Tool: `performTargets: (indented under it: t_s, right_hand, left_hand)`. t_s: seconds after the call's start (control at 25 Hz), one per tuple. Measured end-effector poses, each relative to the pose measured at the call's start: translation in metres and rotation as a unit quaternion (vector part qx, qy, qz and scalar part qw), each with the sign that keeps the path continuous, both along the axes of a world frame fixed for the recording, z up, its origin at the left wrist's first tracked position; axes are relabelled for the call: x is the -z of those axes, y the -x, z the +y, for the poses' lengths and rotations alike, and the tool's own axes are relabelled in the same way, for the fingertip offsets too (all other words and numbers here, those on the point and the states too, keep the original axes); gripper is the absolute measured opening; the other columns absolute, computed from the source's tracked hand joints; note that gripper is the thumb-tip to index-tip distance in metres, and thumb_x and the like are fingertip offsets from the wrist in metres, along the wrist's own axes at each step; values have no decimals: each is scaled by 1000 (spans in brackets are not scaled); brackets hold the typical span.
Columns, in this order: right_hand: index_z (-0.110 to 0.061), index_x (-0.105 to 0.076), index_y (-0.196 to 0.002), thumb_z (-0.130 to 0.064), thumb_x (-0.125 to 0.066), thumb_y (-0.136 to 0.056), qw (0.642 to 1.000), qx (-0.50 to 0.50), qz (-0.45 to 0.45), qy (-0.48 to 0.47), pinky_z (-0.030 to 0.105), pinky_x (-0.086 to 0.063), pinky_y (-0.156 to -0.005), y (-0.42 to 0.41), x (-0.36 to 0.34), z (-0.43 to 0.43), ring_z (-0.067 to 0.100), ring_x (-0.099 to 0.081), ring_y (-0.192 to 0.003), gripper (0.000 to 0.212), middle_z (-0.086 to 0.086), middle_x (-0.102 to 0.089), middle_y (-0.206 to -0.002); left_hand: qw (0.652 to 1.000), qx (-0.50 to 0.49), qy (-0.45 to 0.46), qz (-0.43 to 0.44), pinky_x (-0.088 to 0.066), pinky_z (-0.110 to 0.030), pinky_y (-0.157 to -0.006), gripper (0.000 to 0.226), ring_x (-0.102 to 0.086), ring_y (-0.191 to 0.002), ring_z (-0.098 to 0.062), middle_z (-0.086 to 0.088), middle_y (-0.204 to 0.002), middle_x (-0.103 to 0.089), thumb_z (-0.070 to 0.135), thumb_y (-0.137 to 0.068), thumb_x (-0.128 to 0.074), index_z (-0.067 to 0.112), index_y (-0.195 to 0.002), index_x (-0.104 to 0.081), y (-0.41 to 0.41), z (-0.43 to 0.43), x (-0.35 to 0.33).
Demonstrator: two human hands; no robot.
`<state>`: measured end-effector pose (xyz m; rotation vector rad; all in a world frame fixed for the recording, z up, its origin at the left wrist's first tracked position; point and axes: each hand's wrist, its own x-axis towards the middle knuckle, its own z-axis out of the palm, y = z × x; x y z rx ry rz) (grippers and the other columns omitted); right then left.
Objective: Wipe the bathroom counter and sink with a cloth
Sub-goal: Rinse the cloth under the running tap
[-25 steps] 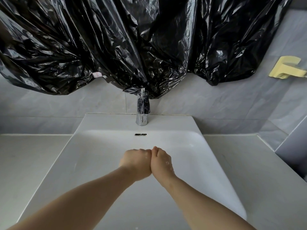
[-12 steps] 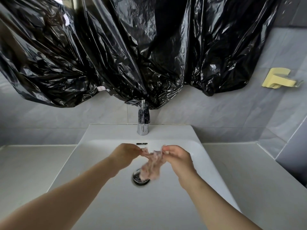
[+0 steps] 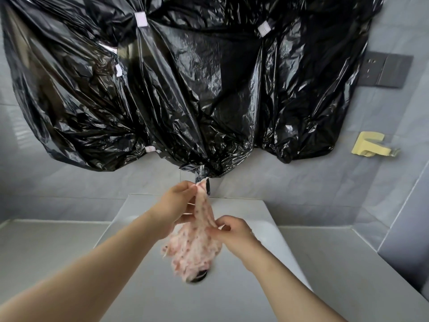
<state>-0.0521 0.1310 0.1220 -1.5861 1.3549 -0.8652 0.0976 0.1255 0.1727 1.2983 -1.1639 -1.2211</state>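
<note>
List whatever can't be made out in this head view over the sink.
Head view, all of it:
The faucet: only a sliver shows; the black plastic sheet covers its top, the cloth its front.
The drain: mostly behind the hanging cloth.
Whatever the sheet covers on the wall: fully hidden.
The cloth's print: motion-blurred; the left hand and right hand cover the pinched parts.
The counter: cut off by both side edges.

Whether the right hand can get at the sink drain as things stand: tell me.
Probably not cleanly. The right hand pinches the cloth, which hangs right over the drain and covers most of it, while the left hand holds its upper end. The cloth would have to swing aside first.
</note>
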Motion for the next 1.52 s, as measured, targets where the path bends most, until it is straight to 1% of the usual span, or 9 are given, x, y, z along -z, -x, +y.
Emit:
performTargets:
  t_s: [0.28,0.4,0.56,0.68,0.92,1.08,1.28,1.36,1.52]
  right_hand:
    - [-16,-41,-75,-26,-63,-88,994,7,-112,7,26,-30,-60,1,-16,-5,11,-37,-66,27,-3,-41,-70]
    - [-19,-44,-79,-38,-58,-88,998,23,-34,56,27,-31,-63,4,-20,-7,9,-39,-67,26,-6,-44,-73]
    - [-33,-47,-81,-49,-65,-79,992,-26,104,71,22,-32,-56,18,-26,-7,3,-46,-65,25,-12,-49,-75]
    - [-21,-42,-67,-50,-73,-74,964,-103,242,38,24,-27,-52,27,-19,-9,9,-39,-58,42,-9,-40,-66]
    - [-23,-48,-68,-46,-78,-70,988,-100,118,-21,25,-40,-68,33,-8,-16,11,-56,-70,38,-10,-57,-67]
    - [-29,-54,-87,-50,-80,-62,994,-78,47,-55,27,-46,-89,32,0,-19,10,-61,-98,42,-9,-66,-97]
    - [-27,-57,-100,-28,-76,-67,903,-184,384,-56,23,-48,-69,41,1,-14,13,-60,-85,38,-8,-60,-89]
    - [-19,-56,-78,-20,-73,-68,936,-145,315,-55,22,-40,-57,44,8,-16,14,-53,-65,20,-4,-56,-69]
    - [-9,-58,-91,-3,-70,-70,976,-40,-145,-159,27,-42,-63,52,21,-26,24,-50,-65,25,11,-59,-71]
  left_hand:
    - [993,3,-17,-117,-33,-28,-65,25,-52,-66,-12,3,-74,-57,24,-100,-33,19,-82,-50,-18,7,11]
    - [997,-16,-38,62,-47,-39,-81,24,-54,-62,-18,0,-54,-52,22,-101,-31,15,-87,-49,-9,7,23]
    - [972,-32,-112,206,-50,-28,-43,22,-54,-42,-18,-4,-50,-53,25,-102,-30,15,-91,-47,-9,7,18]
    - [978,-33,-159,129,-36,-23,-48,16,-40,-46,-17,-6,-66,-45,32,-96,-46,16,-97,-50,-25,3,17]
    - [943,216,-193,-163,-52,-29,-77,60,-61,-100,-17,-1,-108,-65,43,-49,-87,30,-102,-61,-43,10,25]
    - [888,301,-184,-294,-49,-23,-68,41,-65,-76,-13,0,-90,-69,18,-68,-79,28,-103,-59,-46,5,17]
    - [947,221,-152,-175,-45,-29,-86,30,-57,-92,-15,1,-100,-65,12,-73,-74,22,-98,-61,-65,-8,19]
    - [965,188,-153,-101,-41,-36,-95,26,-55,-84,-18,-1,-92,-63,4,-80,-67,19,-99,-58,-69,-10,24]
    - [981,99,-163,-16,-50,-40,-86,25,-57,-78,-23,-10,-93,-60,0,-88,-56,16,-106,-52,-73,-11,35]
